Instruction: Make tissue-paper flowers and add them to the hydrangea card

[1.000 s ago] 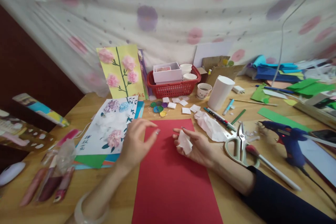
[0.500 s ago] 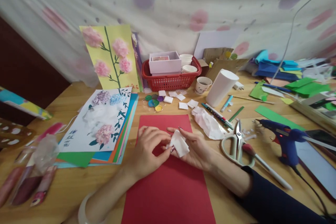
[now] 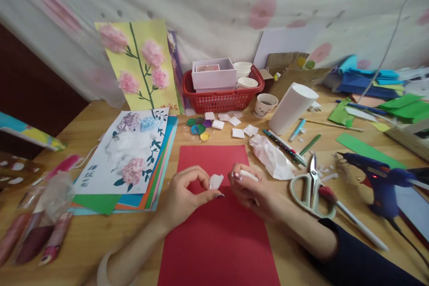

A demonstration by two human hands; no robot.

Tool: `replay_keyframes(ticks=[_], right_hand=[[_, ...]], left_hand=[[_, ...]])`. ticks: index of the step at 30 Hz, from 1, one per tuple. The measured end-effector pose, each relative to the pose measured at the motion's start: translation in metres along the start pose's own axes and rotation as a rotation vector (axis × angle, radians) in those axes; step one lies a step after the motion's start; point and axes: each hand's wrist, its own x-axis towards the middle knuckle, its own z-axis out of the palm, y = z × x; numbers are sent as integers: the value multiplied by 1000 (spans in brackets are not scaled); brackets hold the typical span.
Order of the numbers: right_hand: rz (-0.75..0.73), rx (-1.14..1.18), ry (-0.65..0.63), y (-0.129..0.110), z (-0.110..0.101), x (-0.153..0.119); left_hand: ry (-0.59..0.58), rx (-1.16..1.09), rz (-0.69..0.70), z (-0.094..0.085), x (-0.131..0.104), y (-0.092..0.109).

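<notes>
Tissue (image 3: 216, 182), a small white scrap, sits clamped between the thumb and forefinger of my left hand (image 3: 184, 194), just above the red sheet (image 3: 217, 250). My right hand (image 3: 259, 190) is near it but apart, its fingers curled in together on a white wad (image 3: 249, 175) that pokes out past them; how much my palm hides, I cannot tell.

Beyond the sheet, my red basket (image 3: 221, 103) carries a pale box (image 3: 214, 81) on its left side, with a smaller box (image 3: 207, 68) lying inside that, and white paper cups (image 3: 247, 83) on its right; I can't make out what the cups hold. Just outside the basket stands a printed cup (image 3: 263, 108) with something greyish, like liquid, in it. In front lie little paint pots (image 3: 200, 129) of green, blue, purple and yellow, with white squares (image 3: 238, 133) scattered beside them. Behind the white roll (image 3: 291, 109), a cardboard box (image 3: 303, 76) shows yellow and green round bits at its upper edge. Far to the right, a shallow tray (image 3: 402, 140) is cut off by the edge of my view, its contents too jumbled to name.
</notes>
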Motion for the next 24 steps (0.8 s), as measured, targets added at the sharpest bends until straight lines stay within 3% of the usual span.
replay_keyframes(ticks=[6,9,24], right_hand=[[-10,-486,-18,2,4,-4],[-47,-537,3,0,8,-4],[-38,-709,0,-1,17,-7]], left_hand=[[-40,138,169,2,-3,1],[-77,177,254,2,-4,2],[-128,185,279,3,-2,8]])
